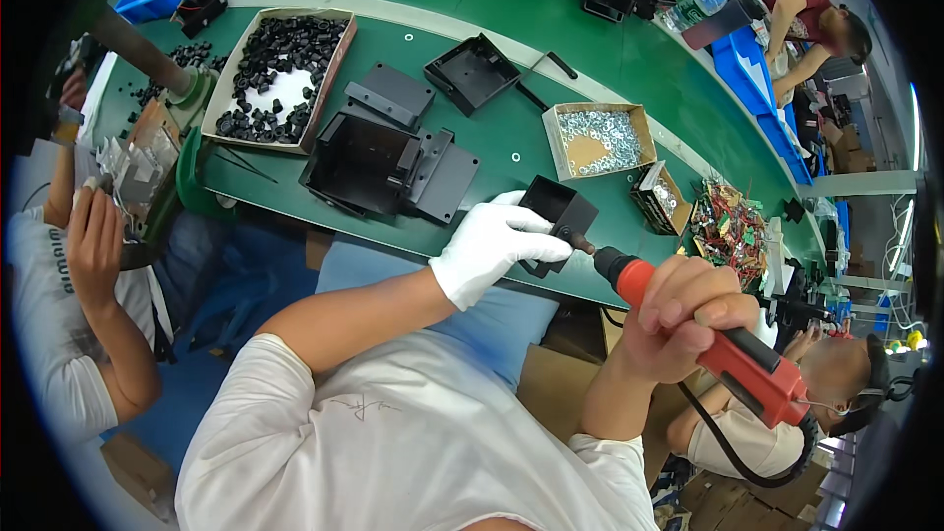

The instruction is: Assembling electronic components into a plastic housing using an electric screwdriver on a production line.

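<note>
My left hand (499, 246), in a white glove, is closed round a small black open-topped box (560, 205) at the table's near edge. My bare right hand (680, 317) grips a red and black electric screwdriver (755, 374). Its tip meets a small dark round part on the side of the box, close to my left fingertips; whether a screw is there I cannot make out. Left of the box stand larger black housings (366, 159) with grey flanged plates (444, 177). A carton of small metal washers or nuts (600, 141) lies just beyond the box.
A shallow carton of black knobs (280, 79) sits on the green table (393, 49) at left. Another open black housing (472, 74) lies farther back. At right are a small parts carton (661, 199) and tangled coloured wires (730, 231). Co-workers sit on both sides and across.
</note>
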`<state>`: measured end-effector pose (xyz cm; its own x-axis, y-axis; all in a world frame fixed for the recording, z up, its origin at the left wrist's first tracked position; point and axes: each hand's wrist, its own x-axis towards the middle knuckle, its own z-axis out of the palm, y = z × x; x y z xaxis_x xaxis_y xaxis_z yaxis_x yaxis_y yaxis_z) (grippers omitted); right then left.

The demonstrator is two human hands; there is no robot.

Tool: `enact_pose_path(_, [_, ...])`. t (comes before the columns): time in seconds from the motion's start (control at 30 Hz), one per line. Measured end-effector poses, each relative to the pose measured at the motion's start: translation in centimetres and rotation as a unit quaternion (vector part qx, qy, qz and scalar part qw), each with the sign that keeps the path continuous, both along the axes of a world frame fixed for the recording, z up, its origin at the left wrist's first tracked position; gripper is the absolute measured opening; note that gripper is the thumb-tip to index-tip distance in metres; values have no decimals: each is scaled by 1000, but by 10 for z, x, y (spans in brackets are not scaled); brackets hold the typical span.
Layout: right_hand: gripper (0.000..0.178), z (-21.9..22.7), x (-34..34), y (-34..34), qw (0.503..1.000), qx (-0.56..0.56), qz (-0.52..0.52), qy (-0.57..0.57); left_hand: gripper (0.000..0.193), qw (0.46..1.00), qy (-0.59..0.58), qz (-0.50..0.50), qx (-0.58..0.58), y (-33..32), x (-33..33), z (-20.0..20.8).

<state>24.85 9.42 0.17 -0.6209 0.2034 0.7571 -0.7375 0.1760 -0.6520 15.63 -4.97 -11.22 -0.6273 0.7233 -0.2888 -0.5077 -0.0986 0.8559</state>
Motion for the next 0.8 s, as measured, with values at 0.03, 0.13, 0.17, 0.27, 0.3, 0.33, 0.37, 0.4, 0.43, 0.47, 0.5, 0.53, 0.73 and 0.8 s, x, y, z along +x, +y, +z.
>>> enact_pose_path(0.03, [30, -1, 1, 0, 1000, -17, -3, 4, 20, 1000, 17, -4, 1, 1, -2, -1])
enact_pose_path(0.13, [33, -4, 4, 1, 997, -69, -11, 18, 18, 998, 67, -18, 5, 2, -5, -3])
enact_pose_path(0.17, [33, -6, 5, 2, 997, -71, -13, 18, 18, 998, 67, -20, 3, 2, -6, -3])
enact_pose_path(0.27, [36, -8, 9, 3, 995, -90, -26, 21, 18, 995, 100, -32, -2, 4, -7, -4])
enact_pose_path(0.3, [37, -9, 10, 3, 995, -95, -30, 23, 18, 993, 111, -36, -3, 4, -8, -4])
enact_pose_path(0.33, [37, -10, 11, 3, 994, -97, -33, 25, 18, 993, 113, -39, -5, 4, -8, -3])
enact_pose_path(0.37, [35, -11, 11, 3, 995, -92, -32, 27, 18, 993, 112, -43, -9, 4, -8, -2])
enact_pose_path(0.4, [34, -12, 10, 3, 995, -87, -31, 30, 18, 993, 111, -46, -14, 5, -8, 0])
enact_pose_path(0.43, [33, -13, 10, 3, 996, -83, -30, 33, 18, 992, 110, -50, -18, 5, -8, 1])
enact_pose_path(0.47, [33, -12, 11, 4, 996, -78, -30, 36, 19, 992, 110, -54, -23, 5, -7, 3])
enact_pose_path(0.5, [33, -9, 11, 5, 996, -78, -32, 42, 19, 991, 116, -57, -23, 5, -8, 4])
enact_pose_path(0.53, [34, 0, 10, 7, 997, -70, -18, 27, 19, 995, 85, -54, -13, 5, -9, 5])
enact_pose_path(0.73, [53, 58, 44, 33, 997, -6, 13, 80, 20, 995, -67, -65, 20, 3, -9, 12])
enact_pose_path(0.8, [53, 51, 59, 51, 996, 50, -67, 44, 25, 989, -131, -63, 34, 0, -10, 14])
